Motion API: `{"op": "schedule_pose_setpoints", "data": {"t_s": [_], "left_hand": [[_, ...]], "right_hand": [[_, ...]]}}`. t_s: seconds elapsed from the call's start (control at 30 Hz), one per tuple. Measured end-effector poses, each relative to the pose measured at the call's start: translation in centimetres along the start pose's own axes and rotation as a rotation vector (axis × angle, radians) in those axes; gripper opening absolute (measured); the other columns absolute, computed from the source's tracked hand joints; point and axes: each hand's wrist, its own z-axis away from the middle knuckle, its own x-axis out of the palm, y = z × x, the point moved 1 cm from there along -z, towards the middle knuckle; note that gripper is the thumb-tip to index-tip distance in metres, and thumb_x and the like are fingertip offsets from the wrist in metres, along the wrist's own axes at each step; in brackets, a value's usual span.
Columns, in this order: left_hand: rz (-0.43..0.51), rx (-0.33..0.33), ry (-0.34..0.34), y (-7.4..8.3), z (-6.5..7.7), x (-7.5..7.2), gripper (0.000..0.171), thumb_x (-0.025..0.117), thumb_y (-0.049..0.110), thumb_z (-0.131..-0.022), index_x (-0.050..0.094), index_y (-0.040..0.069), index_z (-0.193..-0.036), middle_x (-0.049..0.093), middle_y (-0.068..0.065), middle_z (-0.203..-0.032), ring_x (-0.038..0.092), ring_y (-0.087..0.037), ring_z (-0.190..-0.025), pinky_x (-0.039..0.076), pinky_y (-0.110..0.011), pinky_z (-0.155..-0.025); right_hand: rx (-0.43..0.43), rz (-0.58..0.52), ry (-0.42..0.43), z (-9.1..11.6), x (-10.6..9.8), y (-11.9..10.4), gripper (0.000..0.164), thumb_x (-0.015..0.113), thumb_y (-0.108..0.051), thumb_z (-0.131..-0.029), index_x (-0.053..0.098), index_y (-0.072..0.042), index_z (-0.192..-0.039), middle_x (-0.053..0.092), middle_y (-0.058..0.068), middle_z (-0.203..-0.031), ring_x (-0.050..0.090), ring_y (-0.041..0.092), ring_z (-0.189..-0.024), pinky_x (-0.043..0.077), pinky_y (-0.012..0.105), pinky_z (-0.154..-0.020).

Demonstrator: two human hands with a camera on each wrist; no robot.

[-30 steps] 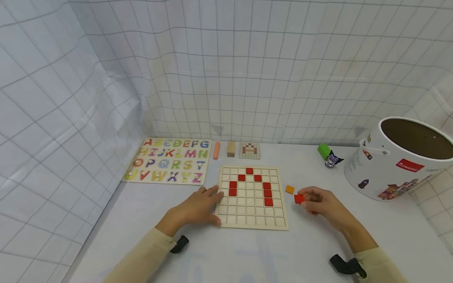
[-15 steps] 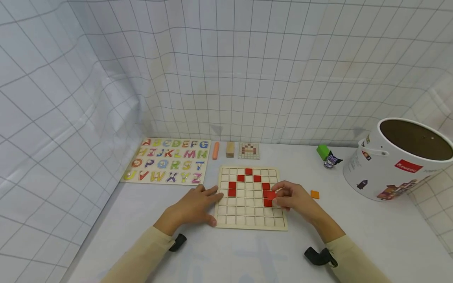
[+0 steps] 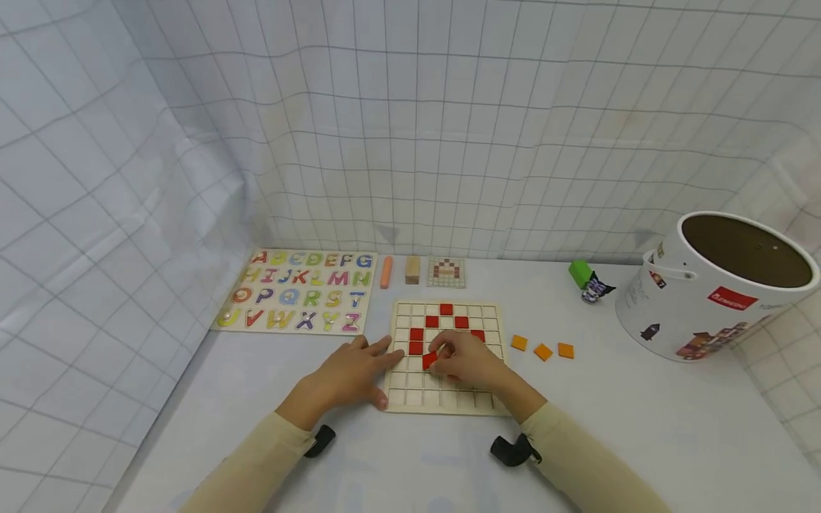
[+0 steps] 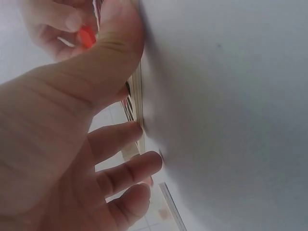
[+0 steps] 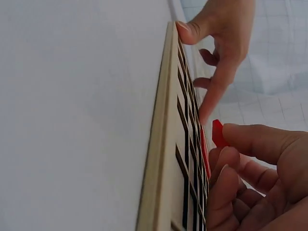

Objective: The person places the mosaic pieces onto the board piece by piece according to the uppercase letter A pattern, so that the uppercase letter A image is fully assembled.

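A wooden grid board point(image 3: 442, 410) lies flat in the middle of the head view, with red square tiles in several cells forming a peaked outline. My right hand point(image 3: 473, 365) is over the board and pinches a red tile point(image 3: 429, 360) between thumb and fingers, below the left column of red tiles. The right wrist view shows this red tile point(image 5: 219, 134) tilted, close above the grid. Part of the right column of tiles is hidden by this hand. My left hand point(image 3: 349, 374) rests at the board's left edge, fingers spread, fingertips and thumb at the rim.
Three orange tiles point(image 3: 543, 352) lie right of the board. Behind it are a pattern card point(image 3: 447, 273), a wooden block point(image 3: 412, 271) and an orange stick point(image 3: 386, 273). An alphabet board point(image 3: 295, 292) is back left. A green block point(image 3: 580, 271), a small figure point(image 3: 596, 288) and a white bucket point(image 3: 699, 313) stand right.
My right hand has carried the red tile leftward from beside the board, across it, to the left-middle cells. The orange tiles it covered now show. My left hand stays at the board's edge.
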Motion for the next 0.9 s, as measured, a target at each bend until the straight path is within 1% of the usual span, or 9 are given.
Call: {"op": "schedule_pose_setpoints", "data": {"t_s": [0.17,0.23,0.27,0.37,0.63,0.73,0.83,0.9], "left_hand": [[-0.026,0.016,0.012,-0.1,-0.1,0.2,0.089,0.081,0.055,-0.075,0.050,0.025,-0.152,0.039,-0.009,-0.162,0.050,-0.026,-0.111,0.046,-0.044,-0.096],[-0.028,0.013,0.011,0.0,0.0,0.2,0.089,0.081,0.055,-0.075,0.051,0.025,-0.152,0.039,-0.009,-0.162,0.049,-0.025,-0.110,0.046,-0.043,-0.094],[-0.028,0.010,0.009,0.0,0.0,0.2,0.089,0.081,0.055,-0.074,0.051,0.025,-0.152,0.039,-0.009,-0.162,0.049,-0.025,-0.109,0.046,-0.043,-0.093],[-0.026,0.001,0.002,0.1,0.1,0.1,0.089,0.081,0.055,-0.074,0.050,0.025,-0.152,0.039,-0.009,-0.163,0.049,-0.026,-0.109,0.046,-0.044,-0.093],[-0.048,0.021,0.014,0.1,0.3,-0.2,0.090,0.080,0.056,-0.074,0.050,0.023,-0.153,0.039,-0.012,-0.162,0.050,-0.027,-0.108,0.046,-0.045,-0.092],[-0.058,0.019,0.024,0.2,0.3,-0.3,0.090,0.080,0.055,-0.074,0.050,0.022,-0.152,0.040,-0.012,-0.161,0.050,-0.028,-0.109,0.047,-0.046,-0.092],[-0.057,0.014,0.019,0.3,0.3,-0.3,0.090,0.080,0.055,-0.074,0.051,0.022,-0.152,0.040,-0.012,-0.161,0.051,-0.028,-0.109,0.047,-0.047,-0.093],[-0.051,0.012,0.007,0.5,0.3,-0.3,0.089,0.080,0.055,-0.074,0.050,0.022,-0.152,0.039,-0.012,-0.162,0.050,-0.028,-0.110,0.047,-0.047,-0.093]], "right_hand": [[-0.041,0.254,0.047,-0.9,2.1,-1.2,0.018,0.075,-0.014,-0.088,0.067,-0.014,-0.105,0.057,-0.003,-0.070,0.050,0.011,-0.057,0.041,0.026,-0.054],[-0.046,0.331,0.066,-1.0,2.6,-1.4,0.017,0.075,-0.014,-0.088,0.068,-0.013,-0.104,0.056,-0.004,-0.068,0.050,0.011,-0.057,0.039,0.026,-0.053],[-0.045,0.350,0.070,-1.0,2.7,-1.5,0.018,0.075,-0.014,-0.088,0.068,-0.013,-0.105,0.056,-0.004,-0.068,0.050,0.011,-0.058,0.039,0.026,-0.052],[-0.046,0.373,0.081,-1.1,3.0,-1.6,0.018,0.075,-0.013,-0.088,0.068,-0.013,-0.105,0.056,-0.004,-0.068,0.050,0.012,-0.058,0.039,0.026,-0.052],[-0.054,0.331,0.079,-1.5,2.9,-1.8,0.019,0.078,-0.012,-0.087,0.069,-0.014,-0.103,0.058,-0.003,-0.070,0.051,0.013,-0.062,0.040,0.028,-0.054],[-0.061,0.321,0.080,-1.4,2.8,-2.0,0.019,0.078,-0.012,-0.087,0.069,-0.014,-0.103,0.058,-0.003,-0.071,0.051,0.013,-0.062,0.041,0.028,-0.055],[-0.070,0.334,0.109,-0.9,2.6,-1.9,0.019,0.077,-0.012,-0.088,0.070,-0.014,-0.105,0.057,-0.004,-0.069,0.051,0.012,-0.061,0.041,0.027,-0.054],[-0.083,0.351,0.148,-0.2,2.0,-1.6,0.021,0.077,-0.013,-0.088,0.070,-0.015,-0.107,0.057,-0.006,-0.069,0.051,0.011,-0.059,0.040,0.026,-0.054]]}}
